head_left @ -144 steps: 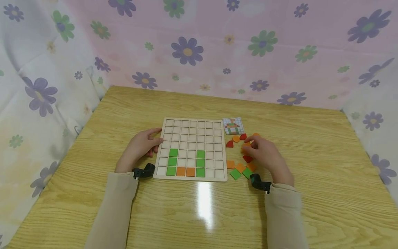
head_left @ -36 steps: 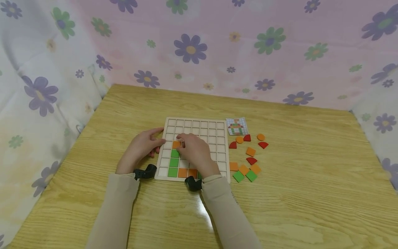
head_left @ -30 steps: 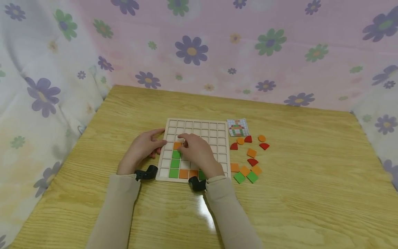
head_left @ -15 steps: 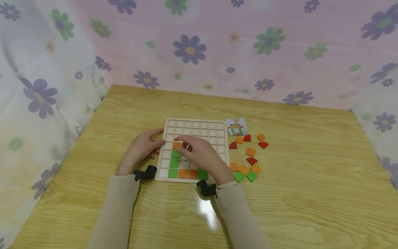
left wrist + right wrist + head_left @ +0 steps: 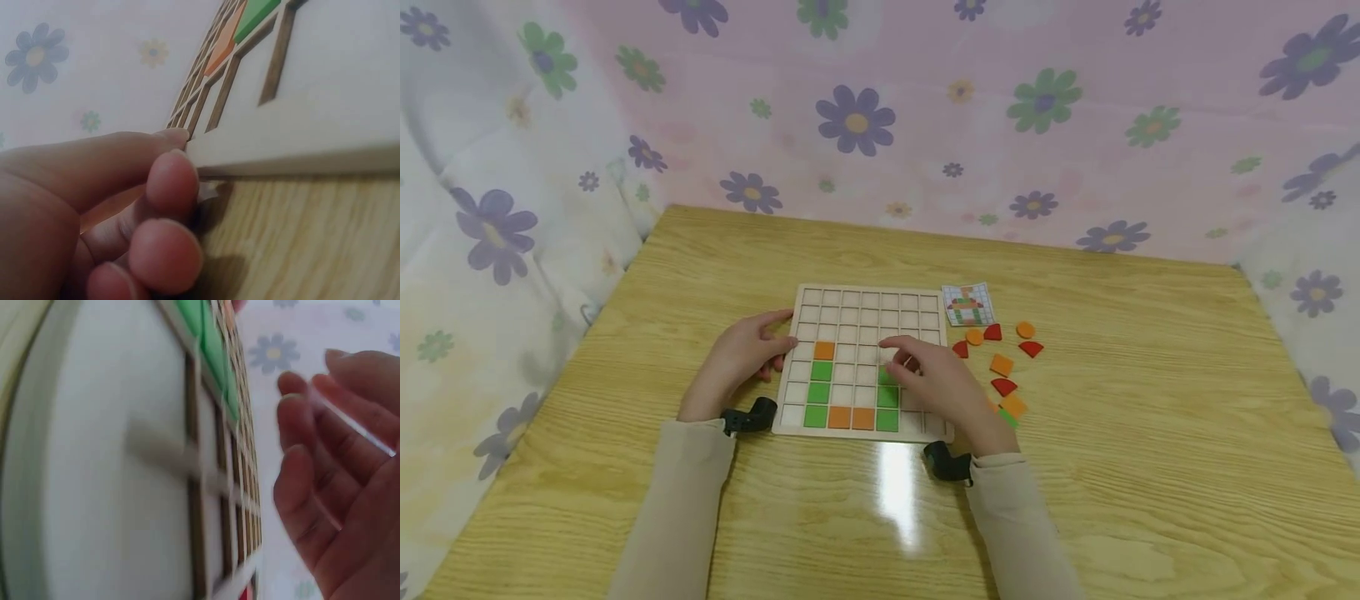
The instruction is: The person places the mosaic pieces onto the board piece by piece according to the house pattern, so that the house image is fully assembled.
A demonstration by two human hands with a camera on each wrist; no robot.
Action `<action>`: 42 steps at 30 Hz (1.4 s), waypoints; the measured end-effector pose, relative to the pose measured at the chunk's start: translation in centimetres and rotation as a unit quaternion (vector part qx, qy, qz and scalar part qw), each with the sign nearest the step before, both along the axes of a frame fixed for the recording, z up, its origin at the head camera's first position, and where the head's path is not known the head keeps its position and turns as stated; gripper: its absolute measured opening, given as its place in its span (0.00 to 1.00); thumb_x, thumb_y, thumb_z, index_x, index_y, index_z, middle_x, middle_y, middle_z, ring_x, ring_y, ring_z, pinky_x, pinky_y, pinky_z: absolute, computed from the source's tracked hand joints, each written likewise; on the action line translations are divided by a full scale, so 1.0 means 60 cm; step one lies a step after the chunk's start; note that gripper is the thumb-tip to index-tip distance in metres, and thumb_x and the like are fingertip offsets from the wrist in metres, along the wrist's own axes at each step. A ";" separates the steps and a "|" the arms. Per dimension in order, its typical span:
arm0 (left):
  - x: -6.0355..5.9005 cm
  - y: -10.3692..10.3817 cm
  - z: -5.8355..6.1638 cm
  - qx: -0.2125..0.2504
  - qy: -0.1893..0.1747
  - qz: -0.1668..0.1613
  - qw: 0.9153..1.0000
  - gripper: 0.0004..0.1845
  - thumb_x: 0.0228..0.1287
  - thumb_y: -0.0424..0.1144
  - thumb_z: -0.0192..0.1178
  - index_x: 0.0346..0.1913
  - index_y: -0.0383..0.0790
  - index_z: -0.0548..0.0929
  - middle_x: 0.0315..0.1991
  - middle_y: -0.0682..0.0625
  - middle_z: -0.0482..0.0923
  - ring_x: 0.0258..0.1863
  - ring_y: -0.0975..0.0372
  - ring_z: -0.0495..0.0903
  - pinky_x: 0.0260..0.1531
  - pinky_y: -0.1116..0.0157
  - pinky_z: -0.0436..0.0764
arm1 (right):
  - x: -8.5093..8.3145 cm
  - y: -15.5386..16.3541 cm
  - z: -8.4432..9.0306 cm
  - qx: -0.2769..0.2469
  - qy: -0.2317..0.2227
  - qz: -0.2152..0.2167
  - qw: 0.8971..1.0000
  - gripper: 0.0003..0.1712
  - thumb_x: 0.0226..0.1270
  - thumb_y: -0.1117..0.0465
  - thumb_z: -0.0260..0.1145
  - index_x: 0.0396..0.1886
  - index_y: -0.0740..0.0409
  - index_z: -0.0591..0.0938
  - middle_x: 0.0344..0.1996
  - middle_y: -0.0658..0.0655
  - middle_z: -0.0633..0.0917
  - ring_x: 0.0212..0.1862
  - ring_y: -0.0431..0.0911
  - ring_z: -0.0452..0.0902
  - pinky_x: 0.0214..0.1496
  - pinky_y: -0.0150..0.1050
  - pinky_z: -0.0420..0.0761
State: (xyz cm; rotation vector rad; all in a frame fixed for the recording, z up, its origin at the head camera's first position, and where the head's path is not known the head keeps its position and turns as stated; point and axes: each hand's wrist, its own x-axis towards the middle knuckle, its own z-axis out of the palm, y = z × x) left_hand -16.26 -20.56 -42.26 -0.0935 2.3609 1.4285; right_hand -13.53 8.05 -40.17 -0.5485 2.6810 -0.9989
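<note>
A wooden grid board [image 5: 850,433] lies flat on the table. Green square tiles [image 5: 817,392] form a column on its left side, with one orange tile [image 5: 823,351] above them. A second green column [image 5: 887,397] is partly covered by my right hand [image 5: 947,387], and two orange tiles [image 5: 851,418] join the columns at the bottom. That hand hovers over the board's right part, its fingers loosely bent and apart. Nothing shows between them in the right wrist view. My left hand [image 5: 741,350] rests its thumb and fingertips against the board's left rim [image 5: 262,147].
Right of the board lie loose pieces: an orange square [image 5: 1002,365], red quarter-circles [image 5: 1003,387], an orange disc [image 5: 1026,330] and others partly hidden by my right hand. A small pattern card [image 5: 967,304] sits by the upper right corner. Flowered cloth [image 5: 880,150] hangs behind the table.
An orange tile was brought from the loose pieces onto the cell above the left green column and let go. My right hand has since drawn away rightward. The left hand stays put.
</note>
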 end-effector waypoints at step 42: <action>-0.007 -0.004 -0.003 -0.128 0.051 -0.036 0.990 0.31 0.61 0.55 0.57 0.67 0.56 0.64 0.28 0.50 0.78 0.22 0.61 0.69 0.23 0.67 0.68 | -0.017 0.210 -0.007 0.080 -0.041 -0.095 0.991 0.19 0.65 0.49 0.59 0.51 0.54 0.77 0.36 0.55 0.79 0.37 0.48 0.71 0.40 0.40 0.71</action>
